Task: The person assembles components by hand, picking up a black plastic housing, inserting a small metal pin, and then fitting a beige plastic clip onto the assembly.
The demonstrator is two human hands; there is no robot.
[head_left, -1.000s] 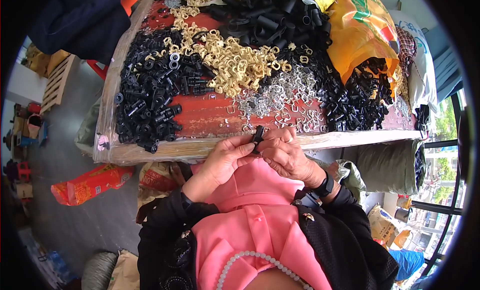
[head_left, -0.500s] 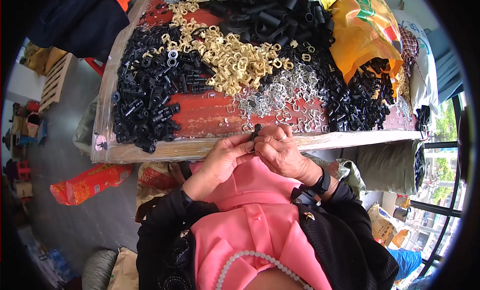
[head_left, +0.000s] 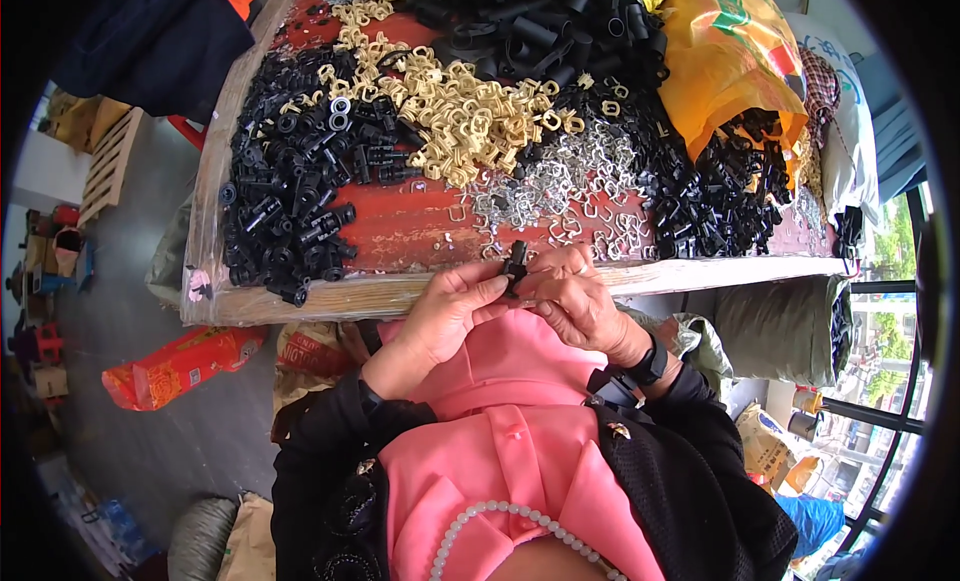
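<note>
Just past the table's front edge, my left hand (head_left: 457, 306) pinches a small black plastic fitting (head_left: 516, 265) between thumb and fingers, its narrow end pointing up. My right hand (head_left: 575, 299) is closed against the fitting's right side with curled fingers; whatever lies within them is hidden. Beyond both hands, bent silver metal clips (head_left: 560, 186) are strewn over the red tabletop (head_left: 400, 231). Behind those sits a heap of pale gold ring-shaped pieces (head_left: 465, 116). Black plastic fittings (head_left: 290, 211) pile up on the left, with more small black parts (head_left: 700, 206) on the right.
A wooden rim (head_left: 400, 294) edges the table. Black tubes (head_left: 545, 36) lie at the back beside an orange-yellow sack (head_left: 725, 61) spilling black parts. A red bag (head_left: 180, 366) rests on the floor at left; a stuffed grey-green sack (head_left: 780, 326) stands under the table's right side.
My right hand's fingers have loosened and shifted slightly right and down, so more of the black fitting shows. My left hand keeps its pinch on it.
</note>
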